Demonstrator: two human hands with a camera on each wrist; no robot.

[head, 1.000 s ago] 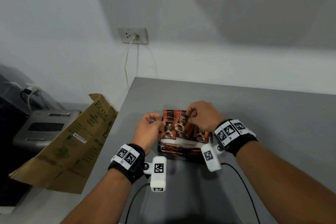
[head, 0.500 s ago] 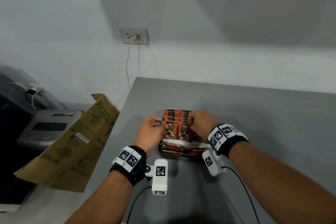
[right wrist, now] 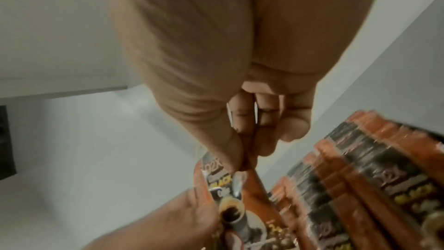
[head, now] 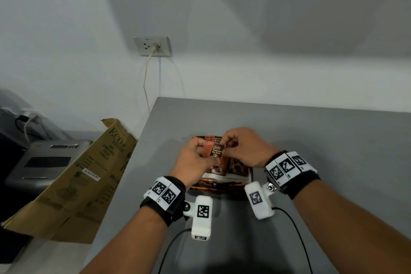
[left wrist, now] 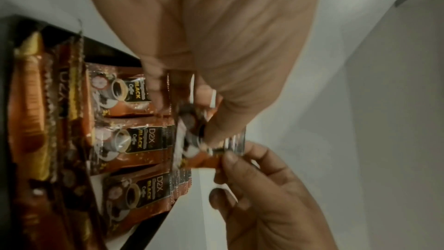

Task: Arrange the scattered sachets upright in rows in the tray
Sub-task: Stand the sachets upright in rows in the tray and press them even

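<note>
Orange-brown loose sachets (head: 213, 185) lie flat at the tray's (head: 250, 179) near edge, so work remains; behind them three rows (left wrist: 134, 140) already stand upright. Above those rows both hands share one glossy sachet (head: 216, 151) printed with a coffee cup: left hand (head: 195, 160) fingers curled round it, right hand (head: 244, 149) fingers pinching its top corner.

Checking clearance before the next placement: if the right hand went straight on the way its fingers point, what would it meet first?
The sachet it already pinches, then probably the left hand; depth is unclear.
</note>
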